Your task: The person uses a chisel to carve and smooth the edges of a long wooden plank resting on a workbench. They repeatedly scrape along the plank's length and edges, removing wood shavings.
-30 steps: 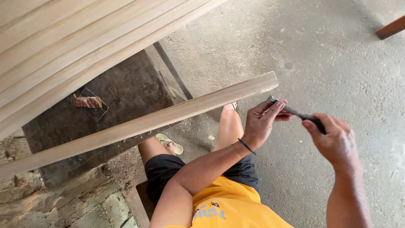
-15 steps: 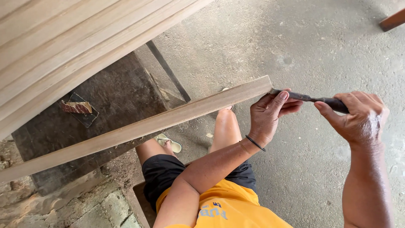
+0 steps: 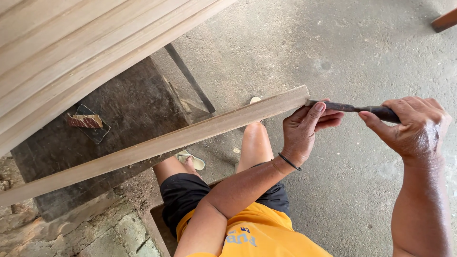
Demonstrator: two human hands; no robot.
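A long pale wooden plank [image 3: 157,145] lies slantwise across my lap, its right end near the middle of the view. My left hand [image 3: 304,131] pinches the blade of a dark metal file [image 3: 345,108] right at that plank end. My right hand [image 3: 414,126] is closed around the file's dark handle further right. The file lies almost level, its tip touching the end of the plank. A black band circles my left wrist.
A stack of pale planks [image 3: 81,52] fills the upper left. Below it stands a dark worn bench [image 3: 128,119] with a folded scrap of sandpaper [image 3: 84,121] on it. Grey concrete floor [image 3: 342,52] spreads to the right. A reddish wood piece [image 3: 445,20] shows at the top right corner.
The file has swung from tilted to nearly level against the plank end. My right hand has moved out to the right and up. My left hand stays at the plank end.
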